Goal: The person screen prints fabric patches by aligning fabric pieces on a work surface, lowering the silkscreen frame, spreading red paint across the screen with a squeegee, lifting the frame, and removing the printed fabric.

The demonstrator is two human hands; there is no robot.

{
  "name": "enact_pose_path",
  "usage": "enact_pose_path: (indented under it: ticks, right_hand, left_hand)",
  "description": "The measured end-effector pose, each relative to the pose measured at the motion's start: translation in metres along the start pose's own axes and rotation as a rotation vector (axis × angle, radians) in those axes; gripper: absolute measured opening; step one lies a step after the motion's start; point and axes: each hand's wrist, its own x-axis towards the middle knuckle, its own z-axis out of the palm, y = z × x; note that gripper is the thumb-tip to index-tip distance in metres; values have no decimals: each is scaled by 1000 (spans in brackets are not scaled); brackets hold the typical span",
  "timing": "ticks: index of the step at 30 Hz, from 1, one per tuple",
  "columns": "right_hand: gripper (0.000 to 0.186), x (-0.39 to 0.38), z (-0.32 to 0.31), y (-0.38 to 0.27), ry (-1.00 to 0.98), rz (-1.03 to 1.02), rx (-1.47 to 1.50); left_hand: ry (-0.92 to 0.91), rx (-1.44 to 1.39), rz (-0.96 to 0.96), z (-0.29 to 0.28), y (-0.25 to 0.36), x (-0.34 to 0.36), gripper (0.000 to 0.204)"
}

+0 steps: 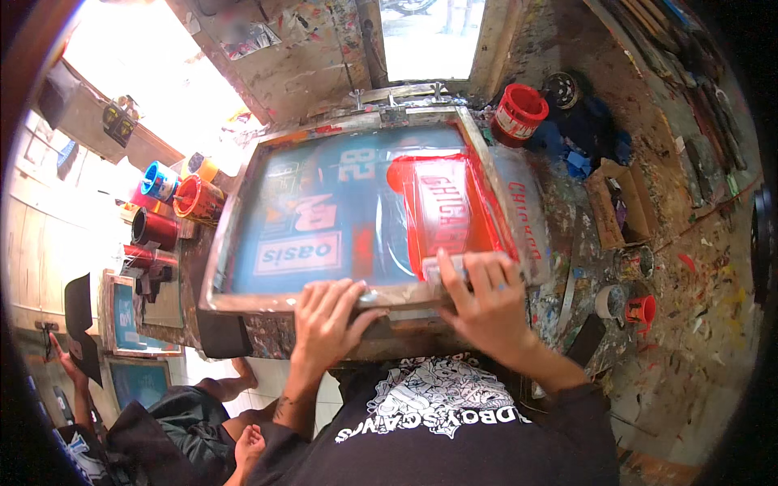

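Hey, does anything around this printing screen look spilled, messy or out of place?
Red ink is smeared across the right part of the printing screen, above the right hand. The workbench is splattered all over with dried paint, and blue rags lie crumpled by the red tub.

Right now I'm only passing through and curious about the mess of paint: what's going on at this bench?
A person is screen printing. Both hands rest on the near edge of a framed printing screen: the left hand grips the frame rail, and the right hand presses a squeegee at the bottom of a patch of red ink. Red ink cans stand on the paint-spattered bench.
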Motion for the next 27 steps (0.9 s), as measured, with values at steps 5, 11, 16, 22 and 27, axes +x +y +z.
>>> enact_pose_path:
  ticks: [5,11,16,22,27]
  right_hand:
    - [85,96,-37,64,182,-121,150]
    - [80,191,-96,105,87,-79,172]
    - [84,226,-123,102,-32,-69,211]
    - [92,243,-120,101,74,14,67]
    - [89,277,-62,217,103,-16,300]
  left_hand:
    - [529,235,81,-39,18,66,28]
    - [109,-205,-92,151,-55,115,52]
    - [3,109,-124,224,-108,81,47]
    - [399,-186,-710,95,-115,29,19]
    - [677,41,-1140,-23,-181,-108,34]
